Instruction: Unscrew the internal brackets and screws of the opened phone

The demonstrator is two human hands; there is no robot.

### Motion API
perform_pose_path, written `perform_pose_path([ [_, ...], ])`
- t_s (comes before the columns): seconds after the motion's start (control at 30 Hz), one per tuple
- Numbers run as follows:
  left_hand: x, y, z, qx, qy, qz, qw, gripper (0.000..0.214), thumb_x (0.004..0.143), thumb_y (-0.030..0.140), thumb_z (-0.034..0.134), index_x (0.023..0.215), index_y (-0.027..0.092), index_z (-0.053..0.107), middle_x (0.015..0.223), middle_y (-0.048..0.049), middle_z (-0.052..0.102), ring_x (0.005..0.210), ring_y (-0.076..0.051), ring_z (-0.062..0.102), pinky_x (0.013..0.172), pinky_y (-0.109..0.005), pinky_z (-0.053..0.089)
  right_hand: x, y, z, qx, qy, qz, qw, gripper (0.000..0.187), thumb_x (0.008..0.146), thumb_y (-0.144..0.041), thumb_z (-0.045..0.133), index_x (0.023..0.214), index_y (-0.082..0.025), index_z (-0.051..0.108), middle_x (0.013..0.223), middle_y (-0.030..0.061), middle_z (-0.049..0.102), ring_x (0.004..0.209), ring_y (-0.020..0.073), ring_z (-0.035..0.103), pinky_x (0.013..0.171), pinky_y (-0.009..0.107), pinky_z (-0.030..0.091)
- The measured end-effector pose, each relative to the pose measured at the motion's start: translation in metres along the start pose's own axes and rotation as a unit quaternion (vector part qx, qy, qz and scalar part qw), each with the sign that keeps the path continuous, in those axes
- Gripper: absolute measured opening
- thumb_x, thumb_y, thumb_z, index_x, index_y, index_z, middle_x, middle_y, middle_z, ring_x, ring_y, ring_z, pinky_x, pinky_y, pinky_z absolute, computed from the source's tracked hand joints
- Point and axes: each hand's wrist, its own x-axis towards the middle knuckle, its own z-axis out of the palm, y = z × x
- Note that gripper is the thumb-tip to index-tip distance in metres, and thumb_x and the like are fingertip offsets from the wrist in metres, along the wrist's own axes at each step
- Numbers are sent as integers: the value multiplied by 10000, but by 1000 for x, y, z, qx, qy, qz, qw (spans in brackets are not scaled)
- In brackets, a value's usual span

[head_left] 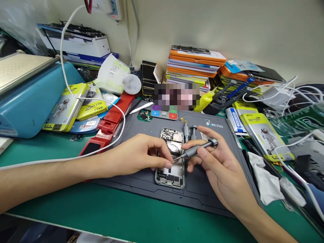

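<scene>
From the head view, my right hand point(215, 168) has its grip pressed together around a slim grey screwdriver point(199, 149). Thumb and fingers pinch the handle, and the tip angles down and left into the middle of the opened phone point(170, 176). The phone lies flat on the dark work mat point(141, 123) on the green table point(101, 209). My left hand point(138, 153) rests over the phone's left side, fingertips drawn together right beside the tip; whether they pinch some tiny part I cannot tell. To do this well, I judge the driver wants to stand nearer upright so the tip seats squarely. I press lightly, turn with fingertips alone, and let the left hand pin the frame so it cannot skate. Two spare drivers point(189, 132) sit just beyond the phone, and a white cable point(118, 133) runs along the mat's left edge, clear of my wrists.
</scene>
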Motion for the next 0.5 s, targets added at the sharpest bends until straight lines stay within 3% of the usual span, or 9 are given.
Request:
perform_pose_path([
  [0.5, 5, -4, -4, -151, -57, -2, 987, 101, 943, 232, 821, 1003, 153, 836, 982, -53, 855, 708, -102, 687, 676, -205, 598, -1, -2, 1, 64, -15, -22, 998, 416, 1051, -263, 679, 1447, -330, 570, 1101, 53, 820, 723, 186, 758, 680, 328, 647],
])
